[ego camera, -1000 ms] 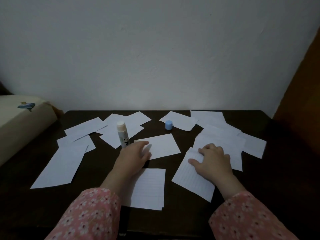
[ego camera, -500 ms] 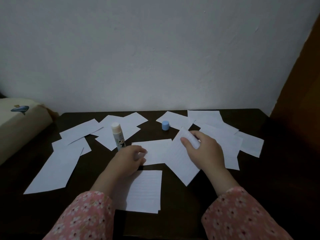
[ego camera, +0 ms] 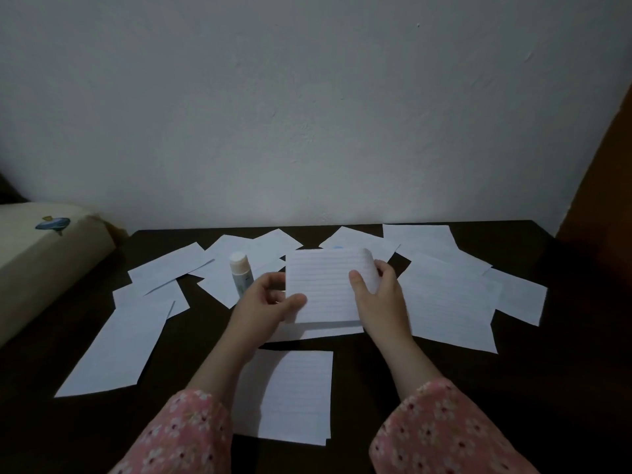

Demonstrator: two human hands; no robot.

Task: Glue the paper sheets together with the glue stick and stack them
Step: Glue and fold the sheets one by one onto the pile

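A lined paper sheet (ego camera: 325, 285) is held up above the dark table (ego camera: 547, 388) between both hands. My left hand (ego camera: 263, 304) pinches its lower left edge. My right hand (ego camera: 378, 290) grips its right side, where the top corner curls over the fingers. The uncapped glue stick (ego camera: 240, 273) stands upright just left of my left hand. Only a sliver of its blue cap (ego camera: 338, 247) shows behind the sheet's top edge. A small stack of lined sheets (ego camera: 290, 395) lies on the table between my forearms.
Several loose white sheets lie scattered over the table, a long one at the left (ego camera: 116, 350) and a large one at the right (ego camera: 448, 302). A beige cushion-like object (ego camera: 41, 261) borders the table's left side. A white wall (ego camera: 307, 114) rises behind.
My right hand picked a lined sheet off the table at the right and carried it left to the centre. My left hand rose from the table and took hold of its left edge.
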